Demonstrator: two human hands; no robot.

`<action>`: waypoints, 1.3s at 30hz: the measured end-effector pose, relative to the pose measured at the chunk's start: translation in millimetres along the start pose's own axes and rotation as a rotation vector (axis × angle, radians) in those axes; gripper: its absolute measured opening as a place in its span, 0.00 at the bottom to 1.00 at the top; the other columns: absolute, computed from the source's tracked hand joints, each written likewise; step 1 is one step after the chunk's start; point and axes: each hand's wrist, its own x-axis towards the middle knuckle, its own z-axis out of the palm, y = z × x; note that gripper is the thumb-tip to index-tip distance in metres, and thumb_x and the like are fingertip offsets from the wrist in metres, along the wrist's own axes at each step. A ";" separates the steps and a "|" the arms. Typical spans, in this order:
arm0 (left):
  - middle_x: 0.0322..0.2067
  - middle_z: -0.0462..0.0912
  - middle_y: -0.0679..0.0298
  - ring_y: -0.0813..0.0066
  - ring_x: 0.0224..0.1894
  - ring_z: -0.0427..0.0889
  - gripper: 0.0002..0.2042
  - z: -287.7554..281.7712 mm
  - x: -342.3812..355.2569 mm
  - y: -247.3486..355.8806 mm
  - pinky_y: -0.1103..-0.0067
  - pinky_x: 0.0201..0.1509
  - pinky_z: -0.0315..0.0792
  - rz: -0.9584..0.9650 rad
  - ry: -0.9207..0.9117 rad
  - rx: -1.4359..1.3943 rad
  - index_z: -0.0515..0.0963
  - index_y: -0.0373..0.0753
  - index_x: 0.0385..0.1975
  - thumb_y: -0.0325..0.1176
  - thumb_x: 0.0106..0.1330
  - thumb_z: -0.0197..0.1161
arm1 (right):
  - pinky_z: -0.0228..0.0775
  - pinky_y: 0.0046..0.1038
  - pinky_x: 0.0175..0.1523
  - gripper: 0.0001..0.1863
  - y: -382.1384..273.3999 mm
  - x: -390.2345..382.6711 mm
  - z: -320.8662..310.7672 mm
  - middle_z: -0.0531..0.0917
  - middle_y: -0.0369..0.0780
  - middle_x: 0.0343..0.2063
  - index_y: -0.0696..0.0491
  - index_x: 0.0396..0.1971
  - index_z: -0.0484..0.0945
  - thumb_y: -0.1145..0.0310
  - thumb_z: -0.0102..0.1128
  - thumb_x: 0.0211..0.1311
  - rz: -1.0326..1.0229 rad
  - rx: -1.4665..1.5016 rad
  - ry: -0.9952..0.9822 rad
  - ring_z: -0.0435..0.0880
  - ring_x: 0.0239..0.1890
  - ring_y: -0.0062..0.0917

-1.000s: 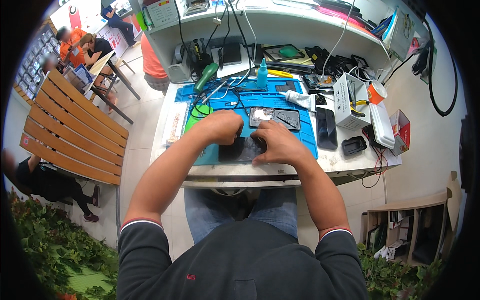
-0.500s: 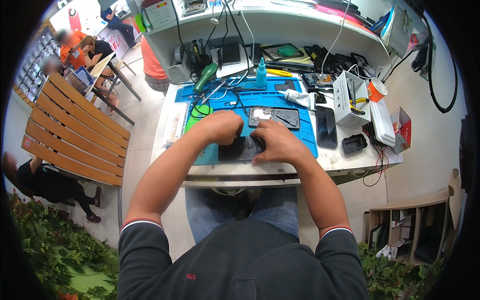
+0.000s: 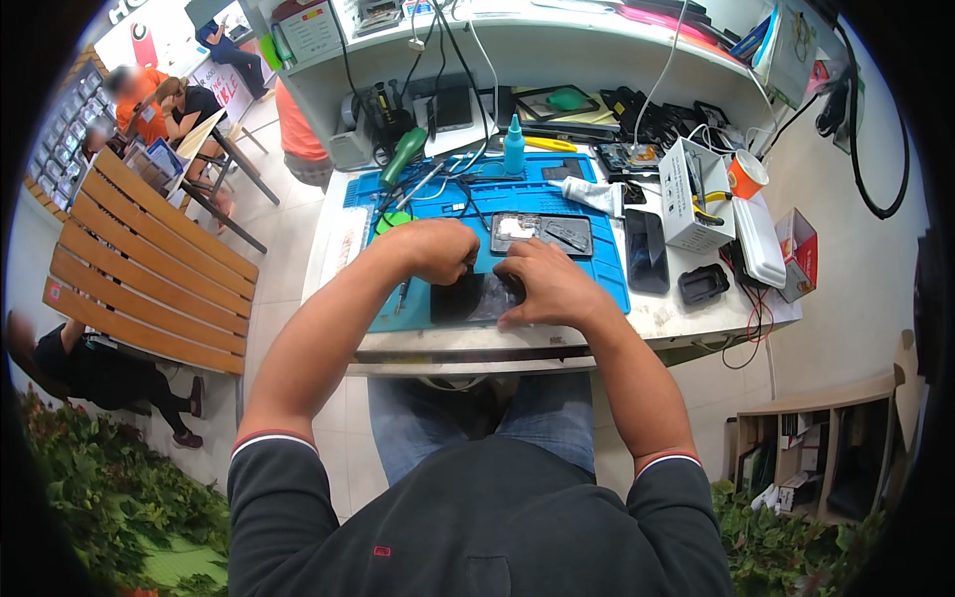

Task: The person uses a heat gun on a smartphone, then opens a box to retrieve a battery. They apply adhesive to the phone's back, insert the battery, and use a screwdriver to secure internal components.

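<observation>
A dark glossy phone screen (image 3: 460, 301) lies on the blue work mat (image 3: 609, 269) near the table's front edge. My right hand (image 3: 552, 284) grips its right end, thumb at the near edge and fingers over the far side. Curled closed, my left hand (image 3: 443, 251) is over the screen's far left part; whatever its fingers pinch is hidden beneath them. Just beyond my hands an opened phone body (image 3: 542, 234) shows its inner parts. A thin screwdriver-like tool (image 3: 402, 297) lies partly under my left forearm.
Behind the phone body stand a blue dropper bottle (image 3: 513, 147) and a white tube (image 3: 594, 193). To the right are a black phone (image 3: 648, 251), a white box of tools (image 3: 696, 204) and an orange cup (image 3: 748, 174). A green-handled tool (image 3: 403, 157) lies back left, among cables.
My left elbow has shifted slightly outward, and its forearm now covers more of the green piece. Both hands stay at the screen. The view has shifted slightly.
</observation>
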 end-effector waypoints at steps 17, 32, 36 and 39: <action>0.44 0.93 0.51 0.47 0.55 0.89 0.09 11.3 5.9 -0.1 0.57 0.60 0.81 0.053 0.098 0.025 0.90 0.41 0.46 0.30 0.67 0.72 | 0.68 0.41 0.72 0.42 0.8 0.6 -0.6 0.85 0.43 0.56 0.53 0.59 0.90 0.49 0.91 0.41 0.001 0.015 -0.003 0.79 0.67 0.40; 0.44 0.93 0.53 0.47 0.54 0.90 0.09 3.5 13.2 10.1 0.57 0.59 0.81 0.060 0.064 0.008 0.91 0.41 0.46 0.31 0.68 0.73 | 0.69 0.43 0.73 0.43 4.2 -1.7 1.8 0.85 0.45 0.59 0.57 0.58 0.89 0.49 0.91 0.42 -0.008 0.040 0.046 0.78 0.69 0.42; 0.43 0.93 0.54 0.48 0.53 0.90 0.09 8.5 14.8 7.0 0.57 0.58 0.82 0.067 0.087 0.033 0.90 0.41 0.46 0.30 0.68 0.73 | 0.72 0.45 0.73 0.43 8.3 -7.3 9.6 0.85 0.47 0.56 0.60 0.53 0.88 0.46 0.93 0.39 0.005 0.024 0.161 0.79 0.66 0.44; 0.43 0.94 0.55 0.49 0.53 0.90 0.09 7.8 14.4 8.1 0.58 0.58 0.82 0.081 0.092 0.038 0.90 0.42 0.46 0.30 0.68 0.73 | 0.73 0.43 0.72 0.43 5.7 -11.8 4.9 0.85 0.46 0.53 0.59 0.52 0.88 0.45 0.92 0.40 0.049 -0.007 0.139 0.81 0.62 0.44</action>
